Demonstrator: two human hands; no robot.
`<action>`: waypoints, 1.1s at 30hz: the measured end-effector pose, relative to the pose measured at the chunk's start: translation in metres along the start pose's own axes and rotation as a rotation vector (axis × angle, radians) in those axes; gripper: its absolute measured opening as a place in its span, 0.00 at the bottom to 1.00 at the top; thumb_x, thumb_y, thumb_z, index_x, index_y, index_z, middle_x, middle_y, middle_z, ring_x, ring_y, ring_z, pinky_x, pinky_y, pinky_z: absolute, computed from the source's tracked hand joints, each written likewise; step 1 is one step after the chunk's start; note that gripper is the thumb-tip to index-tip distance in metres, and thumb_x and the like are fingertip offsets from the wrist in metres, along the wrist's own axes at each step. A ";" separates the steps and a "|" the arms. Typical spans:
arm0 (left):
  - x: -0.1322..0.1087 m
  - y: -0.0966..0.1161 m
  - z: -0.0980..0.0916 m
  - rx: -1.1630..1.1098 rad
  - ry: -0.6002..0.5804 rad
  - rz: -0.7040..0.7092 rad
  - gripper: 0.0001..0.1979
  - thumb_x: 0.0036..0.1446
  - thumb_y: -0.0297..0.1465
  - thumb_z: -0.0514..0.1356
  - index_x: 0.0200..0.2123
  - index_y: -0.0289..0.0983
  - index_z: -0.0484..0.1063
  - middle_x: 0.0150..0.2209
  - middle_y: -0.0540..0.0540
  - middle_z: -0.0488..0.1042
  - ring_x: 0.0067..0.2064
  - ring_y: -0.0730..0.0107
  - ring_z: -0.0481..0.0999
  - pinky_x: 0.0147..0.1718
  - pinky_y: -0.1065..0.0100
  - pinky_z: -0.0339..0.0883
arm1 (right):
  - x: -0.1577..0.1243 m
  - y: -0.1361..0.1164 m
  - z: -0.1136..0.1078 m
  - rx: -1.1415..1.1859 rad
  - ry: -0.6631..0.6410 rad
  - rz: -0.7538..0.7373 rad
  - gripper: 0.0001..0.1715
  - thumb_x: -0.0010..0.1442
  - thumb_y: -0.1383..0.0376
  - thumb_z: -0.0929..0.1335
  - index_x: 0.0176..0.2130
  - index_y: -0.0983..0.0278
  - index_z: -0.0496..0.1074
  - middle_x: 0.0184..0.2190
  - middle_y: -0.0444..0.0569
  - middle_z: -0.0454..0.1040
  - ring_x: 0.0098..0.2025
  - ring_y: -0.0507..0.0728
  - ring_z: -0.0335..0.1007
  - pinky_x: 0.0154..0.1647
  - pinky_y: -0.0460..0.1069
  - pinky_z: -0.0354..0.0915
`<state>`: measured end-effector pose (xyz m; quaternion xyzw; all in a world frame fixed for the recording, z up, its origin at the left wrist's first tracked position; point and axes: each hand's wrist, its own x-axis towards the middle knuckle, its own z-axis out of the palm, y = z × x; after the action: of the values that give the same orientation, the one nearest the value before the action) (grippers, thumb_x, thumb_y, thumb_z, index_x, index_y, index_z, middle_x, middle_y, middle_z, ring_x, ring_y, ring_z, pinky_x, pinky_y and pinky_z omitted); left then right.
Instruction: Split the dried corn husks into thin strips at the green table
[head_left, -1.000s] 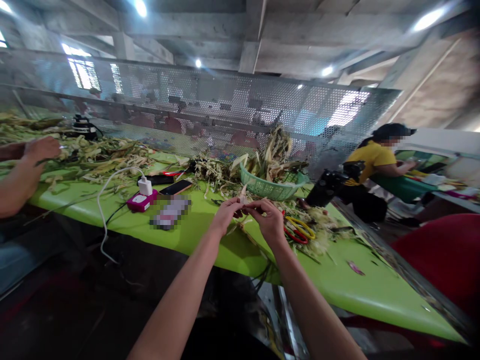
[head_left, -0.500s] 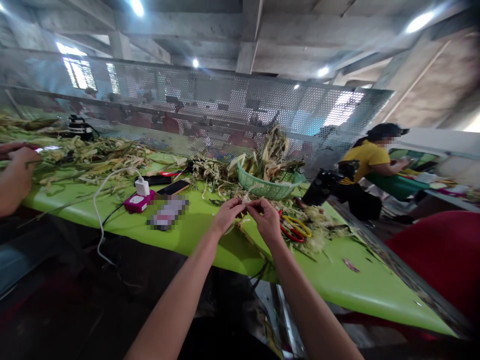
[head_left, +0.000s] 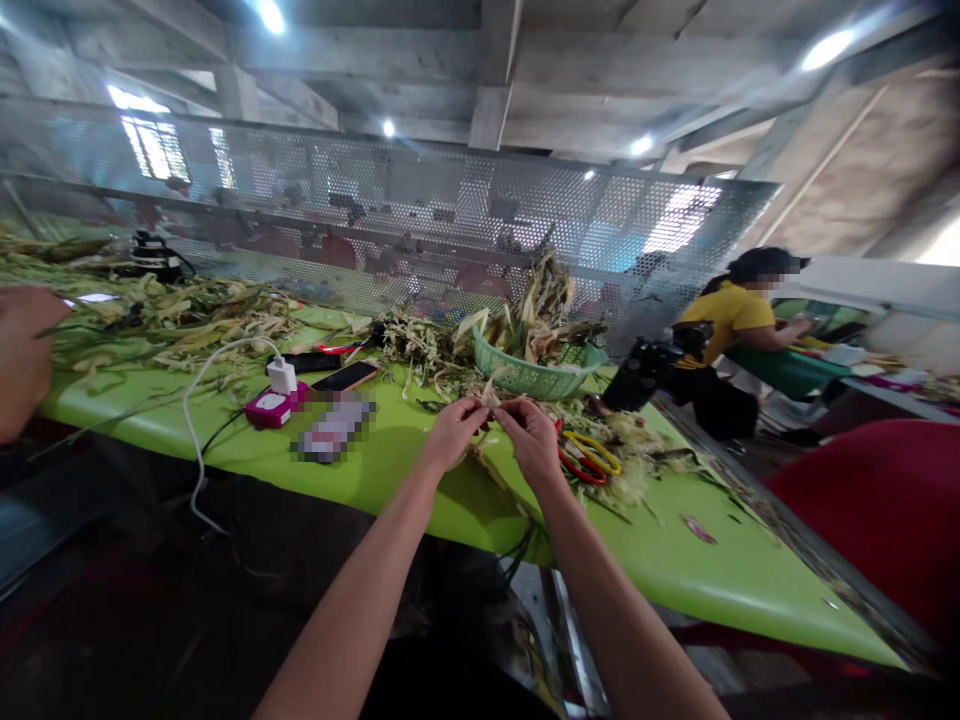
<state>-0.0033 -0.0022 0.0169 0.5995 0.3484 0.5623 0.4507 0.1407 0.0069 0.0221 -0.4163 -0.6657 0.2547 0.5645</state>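
I have both hands pinched on one pale husk strip [head_left: 491,398] just above the near edge of the green desk [head_left: 390,470]: left hand [head_left: 452,432] at 9 o'clock of it, right hand [head_left: 534,438] at 3. I judge I am mid-split or mid-twist; the next pull needs steady, even tension. Scissors [head_left: 589,457] lie at 3 o'clock, the basket [head_left: 525,375] at 12. The fingertips hide the strip's middle, so its state is unclear.
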 end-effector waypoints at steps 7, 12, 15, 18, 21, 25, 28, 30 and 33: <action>0.001 -0.003 -0.003 -0.013 0.036 -0.039 0.12 0.53 0.40 0.59 0.30 0.35 0.71 0.28 0.48 0.71 0.31 0.71 0.68 0.34 0.68 0.59 | -0.001 0.002 -0.001 -0.079 0.009 -0.034 0.13 0.54 0.57 0.70 0.29 0.65 0.72 0.25 0.44 0.69 0.28 0.52 0.61 0.29 0.47 0.58; 0.006 -0.009 -0.003 -0.211 0.074 -0.118 0.10 0.49 0.36 0.61 0.28 0.35 0.69 0.25 0.50 0.67 0.28 0.75 0.64 0.30 0.70 0.57 | 0.000 0.002 0.000 -0.042 -0.019 -0.068 0.15 0.57 0.54 0.67 0.32 0.64 0.73 0.26 0.45 0.72 0.27 0.53 0.64 0.28 0.47 0.60; 0.007 -0.009 -0.003 -0.301 0.086 -0.154 0.10 0.48 0.36 0.62 0.26 0.35 0.67 0.22 0.52 0.64 0.25 0.76 0.61 0.27 0.71 0.53 | 0.000 -0.002 0.001 -0.030 -0.004 -0.123 0.13 0.55 0.56 0.69 0.35 0.63 0.74 0.31 0.47 0.74 0.30 0.54 0.66 0.31 0.48 0.62; 0.007 -0.009 -0.004 -0.353 0.073 -0.168 0.09 0.47 0.34 0.62 0.26 0.35 0.66 0.21 0.52 0.62 0.24 0.77 0.58 0.26 0.71 0.50 | -0.001 -0.008 0.001 -0.061 -0.026 -0.182 0.09 0.54 0.59 0.71 0.34 0.61 0.77 0.32 0.48 0.74 0.31 0.54 0.65 0.32 0.49 0.62; 0.007 -0.010 -0.004 -0.377 0.053 -0.176 0.08 0.46 0.33 0.61 0.26 0.35 0.66 0.22 0.52 0.61 0.24 0.78 0.57 0.25 0.72 0.49 | -0.003 -0.010 0.002 -0.125 -0.046 -0.255 0.07 0.55 0.60 0.70 0.34 0.61 0.77 0.31 0.48 0.73 0.30 0.54 0.65 0.31 0.49 0.62; 0.005 -0.009 -0.005 -0.398 0.029 -0.184 0.06 0.45 0.31 0.59 0.26 0.35 0.67 0.23 0.52 0.61 0.25 0.78 0.58 0.25 0.73 0.50 | -0.002 -0.005 0.001 -0.154 -0.055 -0.291 0.07 0.56 0.61 0.70 0.33 0.61 0.76 0.30 0.47 0.72 0.29 0.54 0.65 0.30 0.49 0.61; 0.004 -0.006 -0.005 -0.388 0.023 -0.192 0.05 0.44 0.31 0.59 0.26 0.35 0.68 0.23 0.52 0.63 0.25 0.78 0.61 0.26 0.73 0.53 | 0.001 0.001 0.000 -0.151 -0.058 -0.272 0.07 0.55 0.60 0.71 0.32 0.61 0.76 0.30 0.47 0.72 0.31 0.54 0.66 0.31 0.49 0.62; 0.003 -0.004 -0.005 -0.369 0.026 -0.202 0.05 0.43 0.31 0.60 0.26 0.35 0.68 0.24 0.51 0.66 0.26 0.77 0.63 0.27 0.73 0.54 | 0.003 0.004 -0.002 -0.154 -0.058 -0.263 0.07 0.55 0.60 0.71 0.32 0.62 0.75 0.30 0.47 0.72 0.31 0.55 0.67 0.32 0.49 0.63; 0.003 -0.003 -0.005 -0.298 0.036 -0.205 0.05 0.45 0.32 0.59 0.26 0.36 0.69 0.24 0.50 0.68 0.27 0.76 0.65 0.28 0.72 0.55 | 0.004 0.006 -0.004 -0.167 -0.062 -0.253 0.07 0.55 0.60 0.71 0.32 0.62 0.75 0.30 0.46 0.72 0.32 0.55 0.67 0.34 0.49 0.63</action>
<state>-0.0073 0.0020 0.0154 0.4772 0.3283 0.5695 0.5832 0.1457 0.0125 0.0206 -0.3667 -0.7488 0.1380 0.5346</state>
